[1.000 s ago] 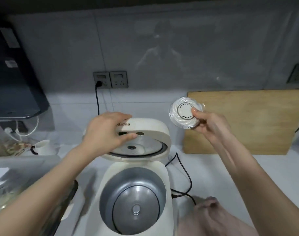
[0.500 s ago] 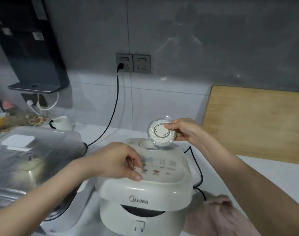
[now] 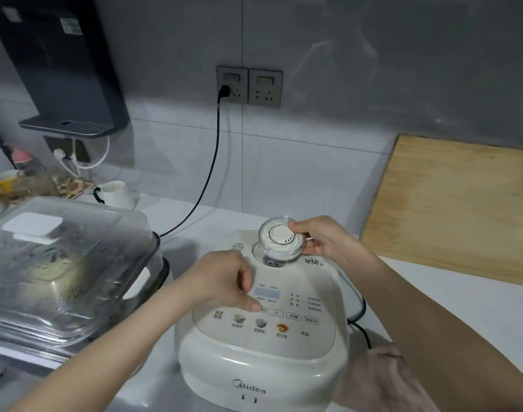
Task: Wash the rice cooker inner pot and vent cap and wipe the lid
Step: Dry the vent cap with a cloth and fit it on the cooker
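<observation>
The white rice cooker (image 3: pixel 263 361) stands on the counter with its lid (image 3: pixel 301 286) closed. My right hand (image 3: pixel 322 240) pinches the round clear-and-white vent cap (image 3: pixel 281 239) by its right rim, just above the vent hole (image 3: pixel 273 263) at the back of the lid. My left hand (image 3: pixel 224 281) rests on the left part of the lid's control panel, fingers curled loosely, thumb tip on the panel. The inner pot is hidden.
A clear-lidded steamer appliance (image 3: pixel 61 263) stands at the left. A pink cloth (image 3: pixel 385 382) lies right of the cooker. A wooden cutting board (image 3: pixel 462 209) leans on the wall at right. A black power cord (image 3: pixel 206 179) runs from the wall socket (image 3: pixel 232 84). A white mug (image 3: pixel 114 193) stands behind.
The cooker lid went from open to closed under my left hand. My right hand brought the vent cap down to just above the vent hole.
</observation>
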{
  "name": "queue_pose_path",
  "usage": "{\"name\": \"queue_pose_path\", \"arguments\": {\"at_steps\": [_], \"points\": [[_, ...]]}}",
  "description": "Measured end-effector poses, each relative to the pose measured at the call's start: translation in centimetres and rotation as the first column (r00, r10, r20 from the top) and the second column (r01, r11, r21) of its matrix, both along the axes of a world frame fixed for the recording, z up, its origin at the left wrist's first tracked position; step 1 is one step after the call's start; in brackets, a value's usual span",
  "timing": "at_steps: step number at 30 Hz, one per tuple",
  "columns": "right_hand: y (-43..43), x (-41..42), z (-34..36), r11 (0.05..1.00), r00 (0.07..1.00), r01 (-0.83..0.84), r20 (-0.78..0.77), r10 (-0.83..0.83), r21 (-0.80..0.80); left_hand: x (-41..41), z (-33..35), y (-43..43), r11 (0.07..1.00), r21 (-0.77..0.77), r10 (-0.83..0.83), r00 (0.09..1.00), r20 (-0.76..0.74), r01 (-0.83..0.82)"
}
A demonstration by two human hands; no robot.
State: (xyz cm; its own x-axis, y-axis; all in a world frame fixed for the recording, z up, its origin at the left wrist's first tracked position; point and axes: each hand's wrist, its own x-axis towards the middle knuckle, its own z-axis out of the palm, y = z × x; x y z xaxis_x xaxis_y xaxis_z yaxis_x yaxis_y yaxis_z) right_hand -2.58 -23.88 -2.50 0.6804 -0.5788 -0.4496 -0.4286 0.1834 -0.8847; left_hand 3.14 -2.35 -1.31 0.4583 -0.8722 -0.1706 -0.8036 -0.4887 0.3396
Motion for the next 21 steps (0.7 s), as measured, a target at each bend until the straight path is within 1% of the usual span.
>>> {"name": "queue_pose_path", "arguments": {"at_steps": [3,5,7,9,11,12,13,15,16,17,19,21], "points": [[0.4,0.9,-0.7,0.996,0.996,-0.059,-0.076,0.055,-0.061,0.6,0.0,-0.4,0.999,0.034,-0.033,0.998,-0.060,0.035],[0.4,1.5,-1.1,0.997,0.996,-0.047,-0.084,0.041,-0.067,0.8,-0.6,-0.5,0.996,0.060,-0.055,0.996,-0.063,0.059],[0.3,1.9,-1.6,0.992,0.993,-0.062,-0.106,0.050,-0.112,1.1,-1.2,-0.6,0.995,0.074,-0.063,0.996,-0.055,0.067],[0.5,1.9,-2.2,0.976,0.991,-0.094,-0.114,0.073,-0.195,1.2,-2.0,-0.8,0.999,0.038,-0.015,0.999,-0.043,0.017],[0.7,1.7,-2.7,0.960,0.993,-0.098,-0.088,0.077,-0.263,0.9,-2.9,-1.1,0.992,-0.071,0.106,0.994,0.007,-0.105],[1.0,1.6,-2.9,0.938,0.993,-0.107,-0.082,0.085,-0.329,0.7,-3.4,-1.4,0.977,-0.144,0.168,0.984,0.067,-0.157],[1.1,1.4,-3.1,0.891,0.990,-0.128,-0.102,0.093,-0.435,0.5,-3.9,-1.7,0.956,-0.223,0.221,0.967,0.128,-0.189],[1.1,0.9,-3.8,0.719,0.981,-0.183,-0.166,0.095,-0.671,0.2,-4.7,-2.3,0.911,-0.353,0.295,0.934,0.200,-0.213],[1.0,0.7,-4.2,0.641,0.982,-0.185,-0.171,0.084,-0.745,0.4,-5.1,-2.7,0.898,-0.384,0.315,0.922,0.224,-0.214],[0.8,0.5,-4.7,0.601,0.984,-0.174,-0.159,0.079,-0.780,0.7,-5.3,-3.0,0.890,-0.403,0.332,0.911,0.245,-0.216],[0.7,0.1,-5.5,0.581,0.988,-0.151,-0.134,0.072,-0.800,1.5,-5.8,-3.8,0.880,-0.436,0.333,0.898,0.287,-0.187],[1.0,-0.1,-5.7,0.588,0.988,-0.146,-0.149,0.043,-0.795,2.0,-6.2,-4.4,0.875,-0.470,0.292,0.900,0.323,-0.116]]}}
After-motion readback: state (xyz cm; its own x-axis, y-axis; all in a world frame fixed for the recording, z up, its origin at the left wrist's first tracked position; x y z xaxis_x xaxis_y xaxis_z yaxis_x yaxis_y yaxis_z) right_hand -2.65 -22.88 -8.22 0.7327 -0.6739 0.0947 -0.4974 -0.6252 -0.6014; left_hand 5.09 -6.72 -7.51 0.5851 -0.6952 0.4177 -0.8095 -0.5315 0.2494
